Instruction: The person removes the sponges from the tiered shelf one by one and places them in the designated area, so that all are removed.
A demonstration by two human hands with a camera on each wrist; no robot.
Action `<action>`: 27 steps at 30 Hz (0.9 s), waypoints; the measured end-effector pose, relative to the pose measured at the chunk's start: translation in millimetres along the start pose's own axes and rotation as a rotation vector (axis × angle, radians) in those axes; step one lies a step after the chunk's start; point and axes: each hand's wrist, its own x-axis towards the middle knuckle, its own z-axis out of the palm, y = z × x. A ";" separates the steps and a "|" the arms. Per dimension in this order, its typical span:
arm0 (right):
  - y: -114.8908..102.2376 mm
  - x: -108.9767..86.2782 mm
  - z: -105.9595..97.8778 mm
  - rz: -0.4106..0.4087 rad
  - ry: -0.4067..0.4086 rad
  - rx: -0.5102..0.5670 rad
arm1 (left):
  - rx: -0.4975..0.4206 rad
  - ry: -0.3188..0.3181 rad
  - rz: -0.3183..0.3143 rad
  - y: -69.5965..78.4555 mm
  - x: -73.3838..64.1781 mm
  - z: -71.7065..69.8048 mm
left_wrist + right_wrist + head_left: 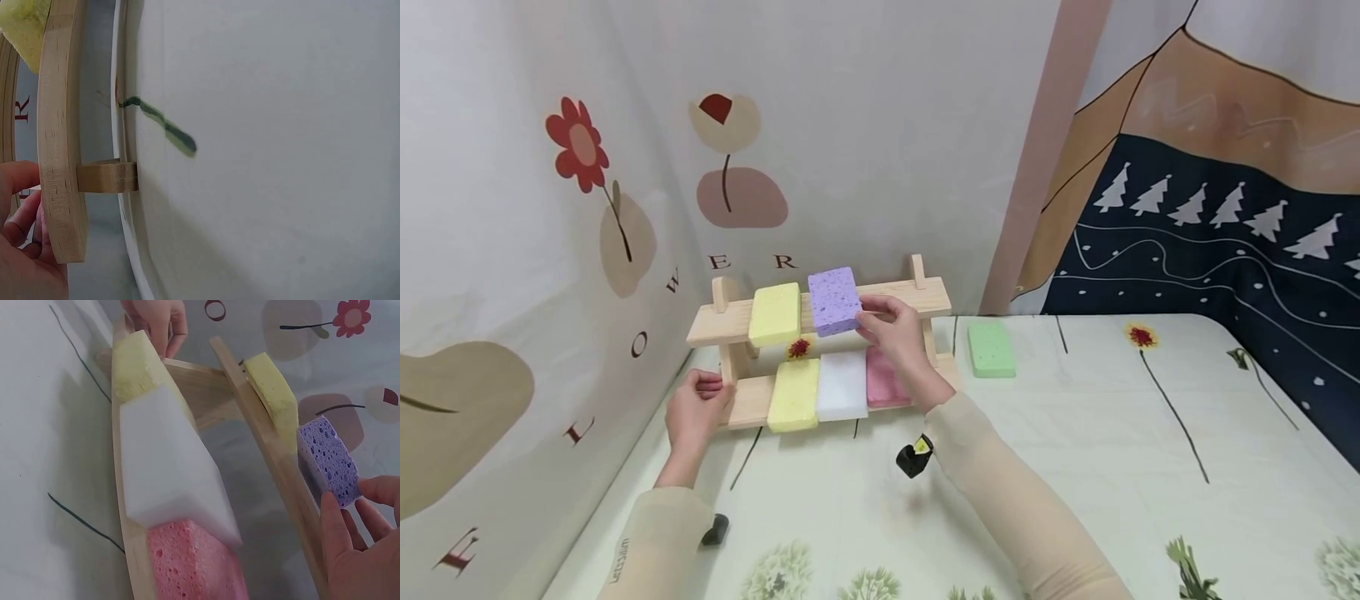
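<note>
Rack (pixel 703 328), one, bears two yellow sponges (pixel 776 314) — one up, one down — one white (pixel 842 386), one pink (pixel 881 387). Right hand (pixel 895 335) pinches one purple sponge (pixel 833 302) beside the upper yellow; left hand (pixel 694 414) grips the rack's left end. One green sponge (pixel 991 350) lies right.

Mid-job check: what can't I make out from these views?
Head view: the upper right part of the pink sponge, behind the right hand.
Head view: part of the shelf, behind the purple sponge.
Left wrist view: some fingertips of the left hand, behind the shelf.
Left wrist view: most of a yellow sponge, cut off by the top left corner.
Right wrist view: the pink sponge's near end, cut off by the bottom edge.
</note>
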 end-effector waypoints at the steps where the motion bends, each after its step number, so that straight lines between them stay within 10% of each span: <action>1: -0.6 -0.3 -1.5 -0.002 0.001 0.000 | -0.001 -0.001 -0.002 0.1 -0.2 0.0; 27: -19.9 -8.3 -55.2 -0.065 0.067 0.001 | 0.030 0.011 -0.018 -0.7 -0.2 2.2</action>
